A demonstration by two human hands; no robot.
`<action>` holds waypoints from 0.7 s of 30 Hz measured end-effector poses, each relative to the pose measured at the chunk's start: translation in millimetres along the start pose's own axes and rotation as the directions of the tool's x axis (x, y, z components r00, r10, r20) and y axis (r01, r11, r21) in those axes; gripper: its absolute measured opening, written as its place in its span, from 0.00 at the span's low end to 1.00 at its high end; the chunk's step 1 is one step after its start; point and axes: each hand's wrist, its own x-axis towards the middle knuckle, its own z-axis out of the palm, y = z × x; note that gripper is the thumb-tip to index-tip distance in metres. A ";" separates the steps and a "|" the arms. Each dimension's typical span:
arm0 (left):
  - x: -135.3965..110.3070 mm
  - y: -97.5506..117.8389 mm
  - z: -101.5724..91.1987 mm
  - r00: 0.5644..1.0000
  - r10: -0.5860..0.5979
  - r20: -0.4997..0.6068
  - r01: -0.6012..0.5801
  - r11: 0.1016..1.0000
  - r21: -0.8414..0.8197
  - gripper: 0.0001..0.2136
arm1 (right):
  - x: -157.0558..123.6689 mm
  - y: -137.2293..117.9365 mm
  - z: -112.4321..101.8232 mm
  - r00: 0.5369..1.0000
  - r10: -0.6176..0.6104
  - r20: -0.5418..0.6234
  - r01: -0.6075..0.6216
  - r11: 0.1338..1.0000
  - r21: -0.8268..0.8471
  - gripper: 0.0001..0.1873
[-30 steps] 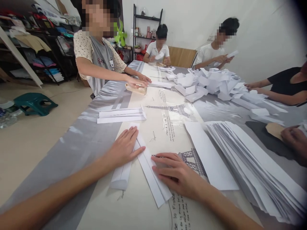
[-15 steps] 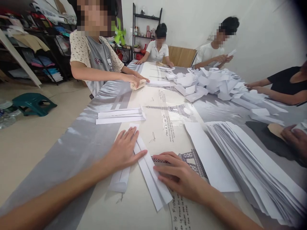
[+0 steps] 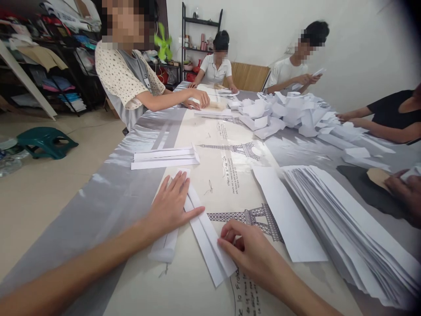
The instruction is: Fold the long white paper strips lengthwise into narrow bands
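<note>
Under my left hand point(image 3: 173, 199) lies the upper end of a folded paper strip point(image 3: 208, 250) with lengthwise creases. That hand presses flat, fingers spread and thumb stretched across the strip. My right hand point(image 3: 246, 241) is at the strip's right edge, thumb and index finger pinched there and the other fingers curled. Another folded paper point(image 3: 162, 248) is partly covered by my left hand and wrist. Beyond it lies a further folded paper point(image 3: 164, 159). To the right rests a flat white sheet point(image 3: 289, 215) beside a fanned stack of paper point(image 3: 348, 228).
A large heap of folded white papers point(image 3: 289, 112) covers the table's far right. Several co-workers sit or stand around; one's arm point(image 3: 171, 100) reaches over the far left side. Another person's hand point(image 3: 403, 188) is at the right edge. A green stool point(image 3: 46, 141) stands on the floor.
My right hand's fingers have drawn from stretched out into a pinch at the strip's edge. My left hand stays about put. The co-worker at left has reached farther across the table.
</note>
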 end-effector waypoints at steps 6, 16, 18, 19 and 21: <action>-9.4 11.5 2.5 0.987 0.147 -0.060 -0.144 0.988 0.058 0.29 | -0.2 5.2 2.2 0.999 0.019 0.028 -0.021 0.994 0.104 0.04; -9.7 16.2 -3.8 0.991 0.128 0.041 -0.130 0.989 0.064 0.51 | -3.8 4.3 7.6 1.000 -0.024 0.006 0.025 0.995 -0.092 0.07; -10.5 19.1 -6.3 0.992 0.110 0.054 -0.113 0.992 0.053 0.52 | -5.0 6.2 10.9 0.999 -0.049 0.003 0.049 0.980 -0.192 0.07; -10.9 20.3 -7.2 0.993 0.102 0.062 -0.106 0.993 0.051 0.51 | -5.9 7.3 12.8 0.997 -0.074 -0.003 0.071 0.964 -0.257 0.07; -11.8 21.8 -8.5 0.993 0.093 0.077 -0.097 0.994 0.050 0.50 | -8.2 8.8 15.5 0.988 -0.157 -0.009 0.140 0.903 -0.407 0.06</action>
